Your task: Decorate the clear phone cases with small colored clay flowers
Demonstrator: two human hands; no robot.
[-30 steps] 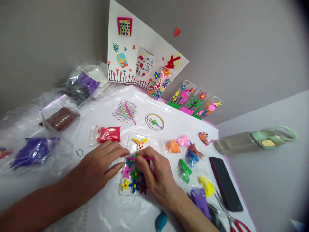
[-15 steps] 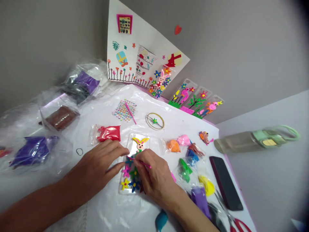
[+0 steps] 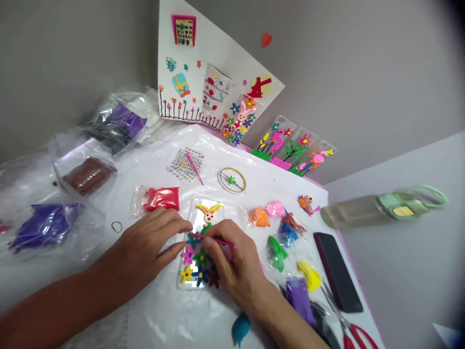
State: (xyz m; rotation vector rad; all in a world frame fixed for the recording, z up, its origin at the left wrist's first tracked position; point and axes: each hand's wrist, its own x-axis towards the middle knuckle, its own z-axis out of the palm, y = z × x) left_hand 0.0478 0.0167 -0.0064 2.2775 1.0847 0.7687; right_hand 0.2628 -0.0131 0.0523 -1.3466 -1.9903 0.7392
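A clear phone case (image 3: 194, 213) lies flat on the white table, decorated with a clay bunny (image 3: 208, 214) and several clay flowers (image 3: 196, 264). My left hand (image 3: 147, 247) rests flat on the table, its fingertips pressing the case's left edge. My right hand (image 3: 232, 266) pinches a thin pink stick tool (image 3: 218, 240), whose tip touches the flowers just under the bunny.
Clay in small bags lies around: red (image 3: 162, 198), orange and pink (image 3: 267, 213), green (image 3: 278, 252), yellow (image 3: 308, 274), purple (image 3: 45, 225), brown (image 3: 87, 174). A rhinestone sheet (image 3: 185, 165), a black phone (image 3: 337, 276), scissors (image 3: 350, 332), a green bottle (image 3: 381, 208) and finished cases by the wall (image 3: 294, 148) surround the work.
The pink stick tilted down at the flowers half a second ago and now lies flatter again, its tip still at the flowers. My left hand has stayed on the case.
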